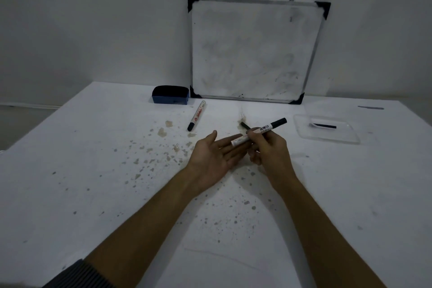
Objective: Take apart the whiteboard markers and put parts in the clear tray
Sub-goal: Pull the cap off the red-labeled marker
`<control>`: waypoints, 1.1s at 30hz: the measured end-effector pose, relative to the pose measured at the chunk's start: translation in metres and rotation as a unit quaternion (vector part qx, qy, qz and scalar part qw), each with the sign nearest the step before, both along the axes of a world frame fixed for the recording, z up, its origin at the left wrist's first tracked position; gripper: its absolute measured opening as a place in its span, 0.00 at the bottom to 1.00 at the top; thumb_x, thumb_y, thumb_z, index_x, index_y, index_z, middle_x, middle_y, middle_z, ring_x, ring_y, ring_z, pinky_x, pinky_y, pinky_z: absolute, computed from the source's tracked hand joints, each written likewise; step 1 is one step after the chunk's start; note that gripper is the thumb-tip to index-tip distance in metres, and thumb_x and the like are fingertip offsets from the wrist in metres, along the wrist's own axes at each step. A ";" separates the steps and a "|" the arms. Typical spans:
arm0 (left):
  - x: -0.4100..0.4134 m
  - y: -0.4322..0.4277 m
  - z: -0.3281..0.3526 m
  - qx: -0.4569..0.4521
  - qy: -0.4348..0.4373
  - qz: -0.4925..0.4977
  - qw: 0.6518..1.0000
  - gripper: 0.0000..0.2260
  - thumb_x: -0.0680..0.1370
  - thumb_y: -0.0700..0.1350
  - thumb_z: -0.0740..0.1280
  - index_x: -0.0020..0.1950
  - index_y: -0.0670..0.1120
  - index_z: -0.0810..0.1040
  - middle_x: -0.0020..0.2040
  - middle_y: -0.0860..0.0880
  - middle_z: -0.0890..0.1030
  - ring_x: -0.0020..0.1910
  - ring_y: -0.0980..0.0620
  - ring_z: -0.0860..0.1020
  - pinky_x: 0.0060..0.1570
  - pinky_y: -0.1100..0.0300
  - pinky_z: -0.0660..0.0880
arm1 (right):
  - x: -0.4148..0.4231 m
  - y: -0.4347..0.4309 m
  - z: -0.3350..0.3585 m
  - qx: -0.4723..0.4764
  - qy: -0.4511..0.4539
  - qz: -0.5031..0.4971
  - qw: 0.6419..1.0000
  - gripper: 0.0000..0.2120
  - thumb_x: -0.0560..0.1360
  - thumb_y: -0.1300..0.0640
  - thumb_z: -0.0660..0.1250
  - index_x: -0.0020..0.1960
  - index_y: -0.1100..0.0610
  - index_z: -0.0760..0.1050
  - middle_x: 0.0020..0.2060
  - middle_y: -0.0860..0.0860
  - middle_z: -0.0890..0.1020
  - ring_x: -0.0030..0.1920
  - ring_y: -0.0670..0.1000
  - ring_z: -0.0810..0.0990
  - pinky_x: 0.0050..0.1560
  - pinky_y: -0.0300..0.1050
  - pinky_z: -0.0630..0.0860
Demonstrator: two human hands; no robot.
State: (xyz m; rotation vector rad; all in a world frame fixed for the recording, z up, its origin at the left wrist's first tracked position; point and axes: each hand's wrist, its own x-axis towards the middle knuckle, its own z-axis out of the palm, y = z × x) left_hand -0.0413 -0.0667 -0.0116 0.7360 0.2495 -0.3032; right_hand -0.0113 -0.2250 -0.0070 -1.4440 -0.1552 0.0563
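Note:
My right hand (pixel 268 147) is shut on a white whiteboard marker (pixel 264 130) with a black cap pointing up and to the right. My left hand (pixel 214 154) lies open, palm up, just under the marker's white rear end, fingers close to it. A small black part (pixel 245 125) lies on the table behind the hands. A second capped marker (pixel 197 115) lies farther back on the left. The clear tray (pixel 304 133) sits at the right and holds a thin black part (pixel 325 126).
A whiteboard (pixel 254 49) leans on the wall at the back. A blue eraser (pixel 170 98) stands left of it. The white table (pixel 93 170) is speckled with chipped spots around the hands. A dark mark (pixel 370 108) lies far right.

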 end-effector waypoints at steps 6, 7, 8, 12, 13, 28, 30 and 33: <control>0.006 0.012 -0.005 -0.007 0.006 -0.032 0.999 0.23 0.86 0.48 0.53 0.68 0.32 0.77 0.65 0.35 0.81 0.61 0.40 0.83 0.66 0.49 0.75 | -0.013 0.004 0.012 -0.109 -0.140 -0.051 0.983 0.07 0.82 0.54 0.65 0.54 0.58 0.77 0.39 0.50 0.82 0.29 0.40 0.78 0.29 0.34 0.74; 0.007 0.012 -0.006 -0.010 0.008 -0.034 0.999 0.23 0.86 0.48 0.54 0.68 0.32 0.77 0.66 0.35 0.80 0.61 0.41 0.83 0.65 0.50 0.76 | -0.017 0.006 0.011 -0.098 -0.161 -0.057 0.980 0.07 0.82 0.54 0.66 0.55 0.57 0.77 0.43 0.51 0.83 0.34 0.41 0.81 0.33 0.35 0.77; 0.008 0.013 -0.008 -0.010 0.011 -0.038 0.999 0.22 0.85 0.48 0.56 0.68 0.34 0.77 0.69 0.37 0.79 0.64 0.43 0.81 0.66 0.52 0.74 | -0.021 0.010 0.007 -0.113 -0.175 -0.044 0.977 0.07 0.82 0.54 0.66 0.56 0.57 0.77 0.45 0.51 0.85 0.39 0.43 0.84 0.37 0.38 0.81; 0.011 0.018 -0.009 -0.013 0.029 -0.052 0.998 0.23 0.84 0.49 0.54 0.71 0.37 0.77 0.75 0.40 0.73 0.68 0.45 0.69 0.75 0.55 0.56 | -0.030 0.026 -0.011 -0.261 -0.171 0.070 0.947 0.11 0.81 0.52 0.66 0.60 0.57 0.78 0.48 0.44 0.86 0.49 0.41 0.85 0.50 0.39 0.83; 0.013 0.020 -0.011 -0.006 0.032 -0.043 0.999 0.24 0.84 0.49 0.55 0.71 0.36 0.77 0.75 0.39 0.73 0.67 0.44 0.68 0.76 0.55 0.55 | -0.029 0.027 -0.012 -0.256 -0.173 0.067 0.949 0.11 0.82 0.52 0.66 0.60 0.56 0.77 0.47 0.41 0.85 0.49 0.39 0.85 0.49 0.36 0.82; 0.006 0.017 0.000 0.007 0.032 -0.045 0.998 0.21 0.84 0.47 0.55 0.64 0.36 0.81 0.42 0.41 0.84 0.40 0.50 0.83 0.54 0.56 0.81 | -0.026 0.026 -0.006 -0.247 -0.183 0.007 0.952 0.12 0.80 0.47 0.68 0.58 0.55 0.80 0.44 0.44 0.87 0.44 0.40 0.86 0.46 0.41 0.84; 0.003 0.014 0.001 0.029 0.021 -0.039 0.999 0.19 0.85 0.46 0.55 0.62 0.37 0.81 0.34 0.44 0.84 0.34 0.49 0.84 0.49 0.54 0.80 | -0.024 0.024 -0.004 -0.227 -0.178 0.007 0.957 0.12 0.80 0.49 0.68 0.57 0.55 0.80 0.44 0.43 0.87 0.44 0.41 0.87 0.46 0.43 0.85; 0.002 0.012 0.005 0.064 -0.008 -0.050 0.997 0.19 0.85 0.46 0.56 0.59 0.37 0.83 0.42 0.41 0.87 0.41 0.46 0.87 0.47 0.52 0.83 | -0.023 0.021 -0.004 -0.212 -0.164 0.013 0.963 0.09 0.80 0.48 0.68 0.54 0.52 0.80 0.42 0.41 0.87 0.45 0.40 0.87 0.46 0.40 0.84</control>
